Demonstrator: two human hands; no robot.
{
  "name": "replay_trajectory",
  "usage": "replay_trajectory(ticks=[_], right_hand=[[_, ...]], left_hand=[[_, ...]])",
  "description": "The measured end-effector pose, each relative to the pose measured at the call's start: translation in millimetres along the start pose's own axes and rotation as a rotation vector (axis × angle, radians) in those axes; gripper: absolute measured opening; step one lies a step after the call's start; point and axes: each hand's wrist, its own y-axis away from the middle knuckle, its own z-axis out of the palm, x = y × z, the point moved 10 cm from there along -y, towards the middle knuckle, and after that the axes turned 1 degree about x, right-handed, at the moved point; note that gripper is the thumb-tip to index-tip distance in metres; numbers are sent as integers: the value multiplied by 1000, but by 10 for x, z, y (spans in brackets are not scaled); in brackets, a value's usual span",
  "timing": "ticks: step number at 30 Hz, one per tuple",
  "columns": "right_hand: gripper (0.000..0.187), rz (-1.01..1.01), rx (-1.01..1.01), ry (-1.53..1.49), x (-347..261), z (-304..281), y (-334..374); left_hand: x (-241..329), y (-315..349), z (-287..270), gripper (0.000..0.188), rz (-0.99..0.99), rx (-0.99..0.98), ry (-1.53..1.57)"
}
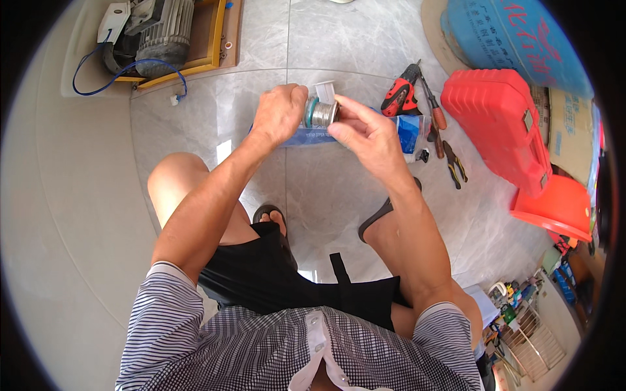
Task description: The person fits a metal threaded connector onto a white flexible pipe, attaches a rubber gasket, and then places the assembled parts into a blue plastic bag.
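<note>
A spool of solder wire [323, 114], silver with a teal band at its left end, is held up between my two hands above the floor. My right hand [375, 133] grips the right flange between thumb and fingers. At the spool's left end my left hand [277, 114] is closed, its fingertips partly hidden behind the hand. Just behind the solder stands a white spool-like piece [325, 90]; whether it touches my hands I cannot tell. Below them a blue and clear plastic bag [306, 137] lies on the tiles.
Right of my hands lie a red-black cordless drill [399, 98], a screwdriver [435, 111], pliers [455, 166] and a blue packet [411, 133]. Beyond are a red tool case [495, 124], a red bucket [554, 205] and a blue drum [502, 39]. A motor [163, 42] sits far left.
</note>
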Motion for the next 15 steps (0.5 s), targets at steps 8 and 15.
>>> replay_trajectory(ticks=[8,15], right_hand=[[56,44,-37,35,70,25,15],[49,194,87,-269,403,155,118]], left_hand=[[17,61,24,42,46,26,0],[60,95,81,36,152,66,-223]])
